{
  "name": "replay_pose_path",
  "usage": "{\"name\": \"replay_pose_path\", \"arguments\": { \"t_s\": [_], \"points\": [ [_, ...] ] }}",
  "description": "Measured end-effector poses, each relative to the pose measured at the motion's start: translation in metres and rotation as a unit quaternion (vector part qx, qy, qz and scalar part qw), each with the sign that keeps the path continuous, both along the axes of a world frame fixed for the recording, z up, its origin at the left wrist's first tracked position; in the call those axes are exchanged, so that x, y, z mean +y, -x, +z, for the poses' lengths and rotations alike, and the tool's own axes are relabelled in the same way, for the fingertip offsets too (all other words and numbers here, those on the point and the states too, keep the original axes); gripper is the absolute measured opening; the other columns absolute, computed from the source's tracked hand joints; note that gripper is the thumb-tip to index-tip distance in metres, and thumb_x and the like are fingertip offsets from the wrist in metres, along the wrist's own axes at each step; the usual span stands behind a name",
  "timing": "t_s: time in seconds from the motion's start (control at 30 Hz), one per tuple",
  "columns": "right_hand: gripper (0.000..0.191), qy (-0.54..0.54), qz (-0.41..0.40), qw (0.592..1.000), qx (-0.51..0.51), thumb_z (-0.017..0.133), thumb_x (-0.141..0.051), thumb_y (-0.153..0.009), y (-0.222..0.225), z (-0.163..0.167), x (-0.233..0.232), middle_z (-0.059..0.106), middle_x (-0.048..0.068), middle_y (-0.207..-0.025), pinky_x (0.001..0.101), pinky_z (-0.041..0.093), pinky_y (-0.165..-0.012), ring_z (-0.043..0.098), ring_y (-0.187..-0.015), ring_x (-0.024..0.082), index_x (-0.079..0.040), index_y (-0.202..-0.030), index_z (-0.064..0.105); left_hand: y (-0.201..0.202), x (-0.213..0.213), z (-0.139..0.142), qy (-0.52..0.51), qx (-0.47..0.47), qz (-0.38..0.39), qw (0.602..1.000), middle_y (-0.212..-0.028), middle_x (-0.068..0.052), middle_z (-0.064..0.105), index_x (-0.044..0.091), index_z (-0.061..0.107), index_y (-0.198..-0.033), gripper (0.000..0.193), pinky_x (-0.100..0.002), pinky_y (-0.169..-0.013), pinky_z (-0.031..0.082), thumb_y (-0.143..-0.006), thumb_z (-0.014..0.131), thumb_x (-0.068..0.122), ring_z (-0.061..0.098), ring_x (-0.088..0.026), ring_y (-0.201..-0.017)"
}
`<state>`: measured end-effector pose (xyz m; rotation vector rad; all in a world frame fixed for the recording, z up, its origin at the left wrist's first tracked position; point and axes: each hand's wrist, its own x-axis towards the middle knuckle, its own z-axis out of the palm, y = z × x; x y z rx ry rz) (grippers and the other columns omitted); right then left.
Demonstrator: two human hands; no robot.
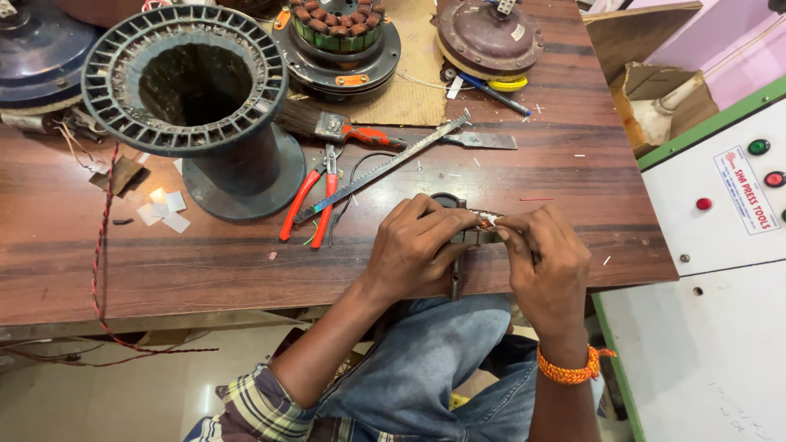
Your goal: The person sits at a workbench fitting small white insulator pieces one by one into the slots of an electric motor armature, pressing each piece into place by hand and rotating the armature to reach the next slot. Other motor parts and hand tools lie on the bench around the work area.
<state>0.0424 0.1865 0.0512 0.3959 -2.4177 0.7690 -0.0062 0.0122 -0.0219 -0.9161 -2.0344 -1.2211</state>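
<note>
Grip: both hands were closed together on one small metal part (473, 235) at the near edge of the wooden table (205, 262).
Left hand: the left hand (413, 245) wrapped over the part from the left, fingers curled down tight on it.
Right hand: the right hand (544, 254) pinched the part's right end between thumb and fingertips, where a bit of white and reddish material showed; what it was could not be told.
Place of the part: it sat just above the table's front edge, over the person's lap, with a dark stem (455, 282) hanging down from it.
Progress: the work on the part looked under way, not finished; both hands were busy on it and every tool lay unused, as far as could be judged.
Tools counted: one pair of red-handled pliers (315, 200), one saw blade (385, 168), one paintbrush (332, 127), one flat chisel blade (479, 141), one blue pen (495, 94).
Large pieces counted: one black ribbed spool (192, 98), one motor core with copper windings (337, 37), two domed motor covers, one brown (489, 34) and one dark (37, 53).
Scraps: about four small white paper squares (162, 209), and one twisted red wire (100, 245) trailing off the left of the table.
</note>
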Motion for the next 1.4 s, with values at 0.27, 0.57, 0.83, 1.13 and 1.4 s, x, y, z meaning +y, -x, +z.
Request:
{"name": "replay_pose_path", "arguments": {
  "t_s": [0.27, 0.57, 0.83, 1.13, 1.4],
  "points": [
    [0.008, -0.006, -0.031, 0.999, -0.024, 0.077, -0.008, -0.094, 0.041, 0.001, 0.009, 0.065, 0.01, -0.074, 0.0315, 0.046, -0.055, 0.06, -0.06, 0.015, -0.004, -0.101, 0.075, 0.003, -0.001, 0.003, 0.002, 0.0, -0.008, 1.0, -0.11, 0.0, 0.076, 0.013, 0.072, -0.116, 0.035, -0.038, -0.082, 0.052, -0.082, 0.083, 0.018, 0.063, -0.023, -0.09],
    [0.016, -0.059, -0.029, 0.998, -0.021, 0.083, -0.017, -0.09, 0.058, 0.004, -0.002, 0.066, 0.01, -0.071, 0.0332, 0.043, -0.052, 0.057, -0.056, 0.017, -0.004, -0.094, 0.075, 0.022, 0.004, 0.031, -0.03, -0.302, -0.025, 0.953, -0.081, -0.006, 0.077, 0.012, 0.062, -0.134, 0.058, -0.039, -0.071, 0.054, -0.084, 0.077, 0.037, 0.072, -0.026, -0.077],
    [0.018, -0.09, -0.059, 0.992, -0.068, 0.086, -0.02, -0.085, 0.016, 0.016, -0.015, 0.059, 0.013, -0.062, 0.0366, 0.039, -0.05, 0.051, -0.05, 0.021, -0.005, -0.091, 0.076, 0.068, -0.008, 0.012, -0.09, -0.285, -0.311, 0.902, -0.095, -0.008, 0.079, 0.01, 0.077, -0.105, 0.019, -0.029, -0.08, 0.059, -0.086, 0.074, 0.008, 0.073, -0.012, -0.088],
    [0.012, 0.045, -0.143, 0.986, -0.072, 0.081, -0.011, -0.087, -0.025, -0.038, -0.037, 0.05, 0.009, -0.059, 0.0312, 0.032, -0.049, 0.039, -0.051, 0.013, -0.004, -0.095, 0.075, 0.073, -0.025, 0.014, 0.044, -0.177, -0.246, 0.952, -0.097, -0.007, 0.08, 0.014, 0.079, -0.107, 0.025, -0.033, -0.077, 0.058, -0.083, 0.077, 0.007, 0.076, -0.022, -0.085],
    [0.011, 0.202, -0.165, 0.959, -0.112, 0.076, -0.006, -0.093, -0.028, -0.086, -0.016, 0.042, 0.0, -0.062, 0.0267, 0.029, -0.051, 0.033, -0.058, 0.006, 0.001, -0.091, 0.068, 0.041, -0.024, 0.03, -0.019, -0.083, -0.182, 0.98, -0.108, -0.006, 0.074, 0.012, 0.071, -0.115, 0.038, -0.037, -0.087, 0.055, -0.08, 0.083, 0.017, 0.068, -0.027, -0.098]
  ]
}}
